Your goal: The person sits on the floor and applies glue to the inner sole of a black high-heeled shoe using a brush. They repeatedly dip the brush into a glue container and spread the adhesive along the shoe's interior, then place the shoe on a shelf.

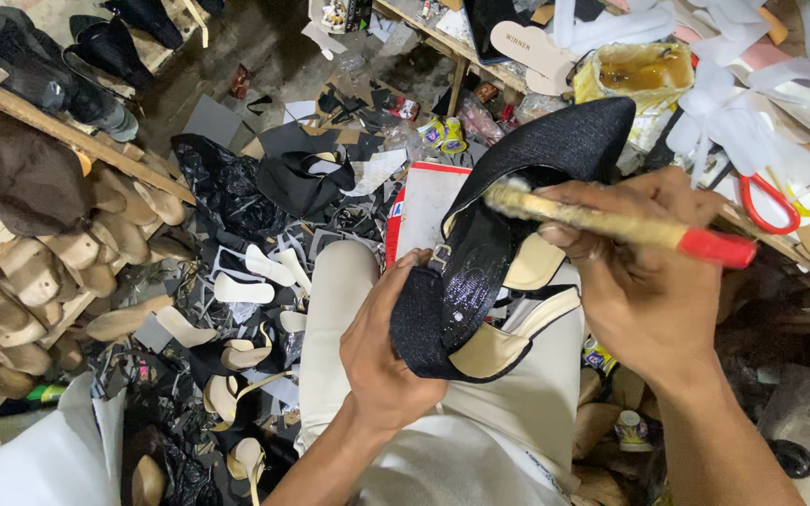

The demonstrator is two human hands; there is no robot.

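one black shoe point(508, 225) gripped in left hand point(388, 351), one red-handled brush point(611, 223) clasped in right hand point(644, 281)

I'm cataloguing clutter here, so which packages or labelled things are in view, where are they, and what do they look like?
Flat box: on the floor behind the shoe, white face, red edge.
Small tins: beside the table leg, round, yellow and blue.
Printed insole: on the table, cream, foot-shaped.
Small cup: lower right, white, patterned.
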